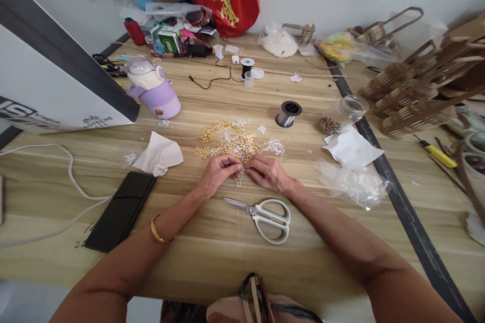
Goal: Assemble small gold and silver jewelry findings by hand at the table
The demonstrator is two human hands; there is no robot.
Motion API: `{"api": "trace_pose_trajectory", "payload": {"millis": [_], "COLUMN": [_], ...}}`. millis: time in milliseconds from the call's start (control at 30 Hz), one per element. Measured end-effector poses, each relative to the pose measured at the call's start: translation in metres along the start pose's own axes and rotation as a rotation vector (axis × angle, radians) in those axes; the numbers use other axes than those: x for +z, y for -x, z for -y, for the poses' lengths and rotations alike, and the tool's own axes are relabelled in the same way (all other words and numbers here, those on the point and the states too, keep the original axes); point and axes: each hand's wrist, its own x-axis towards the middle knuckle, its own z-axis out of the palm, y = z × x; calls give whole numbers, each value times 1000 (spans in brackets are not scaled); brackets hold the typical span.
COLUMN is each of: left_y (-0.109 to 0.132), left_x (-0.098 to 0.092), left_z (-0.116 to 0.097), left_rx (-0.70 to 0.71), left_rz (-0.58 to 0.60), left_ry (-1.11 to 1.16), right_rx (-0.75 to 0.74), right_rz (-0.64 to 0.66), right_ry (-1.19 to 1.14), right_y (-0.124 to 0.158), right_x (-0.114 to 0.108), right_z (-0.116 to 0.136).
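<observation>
Chain (240, 176), short and silver-coloured with a ring at its lower end, is at your fingertips, near the middle of the table (204, 262). Your left hand (217, 173) has thumb and forefinger pressed together at the chain's upper part. Your right hand (270, 173) is drawn in just beside it, fingers curled and close together; the pieces are so small and so covered that you can't fairly tell what, if anything, those fingers pinch.

Just beyond your hands lies a loose heap of gold and silver jewellery findings (238, 144), with a cluster of silver pins (274, 147) at its right edge. Nearer you, scissors (251, 210) with pale handles lie flat, blades pointing left. A wire spool (287, 119) stands past the pins.

To your left you have a crumpled white paper (159, 155) and a black phone (120, 211), with a purple-and-white cup (162, 100) farther back. To your right, a glass jar (348, 111) with dark beads (329, 125) stands behind a white sheet (353, 148) and clear plastic wrapping (356, 185).
</observation>
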Motion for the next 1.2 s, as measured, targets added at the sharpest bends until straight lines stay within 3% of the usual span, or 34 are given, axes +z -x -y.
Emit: {"api": "trace_pose_trajectory", "payload": {"millis": [300,833,1200], "left_y": [0,-4,-8], "left_x": [4,7,8], "left_z": [5,3,-2], "left_rx": [2,-26,-30], "left_rz": [11,54,88], "left_ry": [-62,-137,-184], "right_rx": [72,36,39], "right_rz": [-68,14,-18], "right_ry": [-106,-123,-106], "right_y": [2,0,2], "right_x": [-1,-3,-2], "right_z": [0,-1,-1]}}
